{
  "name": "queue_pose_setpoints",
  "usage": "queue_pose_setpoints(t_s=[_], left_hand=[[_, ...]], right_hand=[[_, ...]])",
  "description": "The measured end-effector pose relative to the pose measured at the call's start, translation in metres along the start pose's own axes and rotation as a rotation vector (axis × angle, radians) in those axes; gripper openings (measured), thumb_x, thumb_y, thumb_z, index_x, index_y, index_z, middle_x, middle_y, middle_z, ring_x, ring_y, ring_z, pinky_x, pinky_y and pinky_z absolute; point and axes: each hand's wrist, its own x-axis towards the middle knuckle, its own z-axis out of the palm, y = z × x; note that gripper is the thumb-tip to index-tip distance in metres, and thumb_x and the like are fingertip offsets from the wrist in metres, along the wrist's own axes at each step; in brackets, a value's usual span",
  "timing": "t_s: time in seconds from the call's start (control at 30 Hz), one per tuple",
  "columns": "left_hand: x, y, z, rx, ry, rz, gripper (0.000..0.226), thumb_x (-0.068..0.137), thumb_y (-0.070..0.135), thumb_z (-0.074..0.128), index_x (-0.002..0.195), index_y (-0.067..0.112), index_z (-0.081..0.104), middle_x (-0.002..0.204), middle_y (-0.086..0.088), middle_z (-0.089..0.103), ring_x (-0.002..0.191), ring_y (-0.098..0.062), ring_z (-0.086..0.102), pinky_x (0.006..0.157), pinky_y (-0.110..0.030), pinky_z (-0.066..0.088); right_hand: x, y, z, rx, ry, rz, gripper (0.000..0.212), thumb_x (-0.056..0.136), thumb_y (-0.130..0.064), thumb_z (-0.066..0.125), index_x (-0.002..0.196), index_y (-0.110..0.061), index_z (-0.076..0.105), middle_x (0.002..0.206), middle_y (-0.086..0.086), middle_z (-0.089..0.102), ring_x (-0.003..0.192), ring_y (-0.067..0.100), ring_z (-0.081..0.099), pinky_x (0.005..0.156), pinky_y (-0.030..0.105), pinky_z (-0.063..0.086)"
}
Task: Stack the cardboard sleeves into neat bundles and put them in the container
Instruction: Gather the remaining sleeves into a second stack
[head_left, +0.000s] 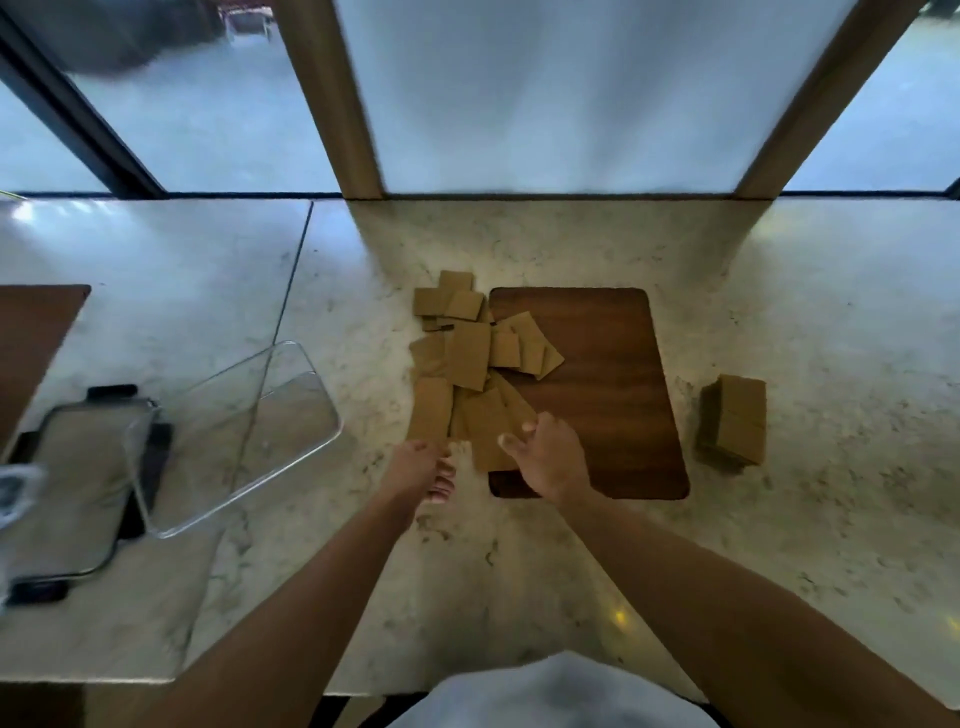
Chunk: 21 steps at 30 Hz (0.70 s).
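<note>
A loose pile of brown cardboard sleeves (470, 353) lies spread over the marble counter and the left edge of a wooden board (602, 395). A neat bundle of sleeves (733, 426) stands on the counter to the right of the board. A clear plastic container (234, 436) sits tilted at the left, with nothing visible inside. My left hand (423, 467) rests at the near end of the pile, fingers curled downward against the counter. My right hand (545, 457) hovers over the nearest sleeves with fingers spread, thumb and fingertips touching a sleeve's edge.
A black-framed tray (72, 499) with a grey surface sits under the container's left side. A brown wooden surface (31, 338) shows at the far left. Window panes and wooden posts rise behind the counter's far edge. A counter seam (291, 291) runs diagonally.
</note>
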Motion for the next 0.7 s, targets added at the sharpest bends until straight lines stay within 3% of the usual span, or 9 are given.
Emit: queue_pose_setpoints(t_s=[0.1, 0.2, 0.33, 0.37, 0.43, 0.5, 0.57, 0.6, 0.7], left_hand=[[0.011, -0.006, -0.019, 0.015, 0.022, -0.005, 0.022, 0.107, 0.013, 0.050, 0.110, -0.003, 0.064, 0.077, -0.017, 0.069, 0.061, -0.026, 0.066, 0.054, -0.033, 0.056], [0.021, -0.007, -0.026, 0.026, 0.008, -0.018, 0.021, 0.105, 0.013, 0.053, 0.107, -0.003, 0.067, 0.075, -0.014, 0.073, 0.063, -0.025, 0.070, 0.058, -0.036, 0.061], [0.029, -0.007, -0.025, 0.127, -0.004, 0.002, 0.028, 0.104, 0.026, 0.060, 0.101, 0.002, 0.072, 0.075, -0.012, 0.077, 0.061, -0.024, 0.072, 0.072, -0.049, 0.067], [0.029, -0.007, -0.023, 0.188, 0.008, 0.034, 0.036, 0.102, 0.040, 0.063, 0.094, 0.006, 0.073, 0.072, -0.009, 0.077, 0.056, -0.022, 0.072, 0.066, -0.047, 0.067], [0.026, -0.005, -0.017, 0.335, 0.018, 0.119, 0.058, 0.091, 0.067, 0.064, 0.078, 0.011, 0.072, 0.063, 0.001, 0.074, 0.047, -0.015, 0.066, 0.048, -0.030, 0.058], [0.025, -0.005, -0.010, 0.404, -0.073, 0.185, 0.064, 0.079, 0.079, 0.066, 0.071, 0.015, 0.063, 0.063, 0.005, 0.066, 0.053, -0.013, 0.060, 0.051, -0.025, 0.047], [0.028, -0.006, -0.004, 0.287, -0.171, 0.208, 0.057, 0.078, 0.071, 0.072, 0.080, 0.014, 0.068, 0.075, 0.000, 0.071, 0.068, -0.019, 0.068, 0.064, -0.034, 0.056], [0.030, -0.007, -0.004, 0.160, -0.187, 0.187, 0.051, 0.082, 0.062, 0.075, 0.090, 0.011, 0.074, 0.085, -0.004, 0.078, 0.079, -0.024, 0.075, 0.074, -0.042, 0.064], [0.037, -0.012, -0.009, -0.183, -0.166, 0.072, 0.028, 0.096, 0.032, 0.074, 0.113, 0.010, 0.071, 0.109, -0.016, 0.078, 0.095, -0.031, 0.078, 0.084, -0.053, 0.065]], right_hand=[[-0.001, -0.018, 0.023, -0.345, 0.092, -0.002, 0.074, 0.086, -0.066, 0.062, 0.132, -0.009, 0.051, 0.128, 0.011, 0.056, 0.119, 0.029, 0.055, 0.099, 0.042, 0.045], [-0.001, -0.024, 0.036, -0.438, 0.161, 0.014, 0.067, 0.086, -0.061, 0.067, 0.128, -0.011, 0.053, 0.128, 0.010, 0.059, 0.121, 0.029, 0.055, 0.103, 0.043, 0.040], [0.004, -0.018, 0.027, -0.063, 0.085, 0.140, 0.043, 0.095, -0.043, 0.065, 0.120, -0.010, 0.060, 0.124, 0.010, 0.061, 0.117, 0.030, 0.057, 0.098, 0.042, 0.044], [0.003, -0.015, 0.021, 0.070, 0.065, 0.166, 0.037, 0.096, -0.041, 0.065, 0.115, -0.009, 0.063, 0.118, 0.009, 0.063, 0.112, 0.029, 0.059, 0.093, 0.041, 0.046], [-0.005, -0.011, 0.013, 0.248, -0.012, 0.168, 0.025, 0.096, -0.036, 0.066, 0.101, -0.011, 0.067, 0.098, 0.002, 0.069, 0.097, 0.022, 0.065, 0.082, 0.037, 0.051], [-0.016, -0.010, 0.011, 0.366, -0.168, 0.142, 0.019, 0.094, -0.032, 0.069, 0.091, -0.014, 0.070, 0.073, -0.007, 0.071, 0.072, 0.008, 0.068, 0.065, 0.026, 0.055], [-0.019, -0.008, 0.012, 0.410, -0.253, 0.117, 0.018, 0.096, -0.030, 0.067, 0.091, -0.013, 0.071, 0.063, -0.009, 0.070, 0.057, 0.003, 0.064, 0.052, 0.017, 0.049], [-0.017, -0.007, 0.012, 0.402, -0.224, 0.099, 0.019, 0.098, -0.029, 0.065, 0.095, -0.012, 0.072, 0.069, -0.007, 0.072, 0.060, 0.005, 0.065, 0.055, 0.020, 0.049], [0.002, 0.004, 0.011, 0.049, 0.085, 0.095, 0.036, 0.096, -0.039, 0.065, 0.117, -0.009, 0.064, 0.110, 0.007, 0.064, 0.096, 0.022, 0.064, 0.081, 0.036, 0.051]])
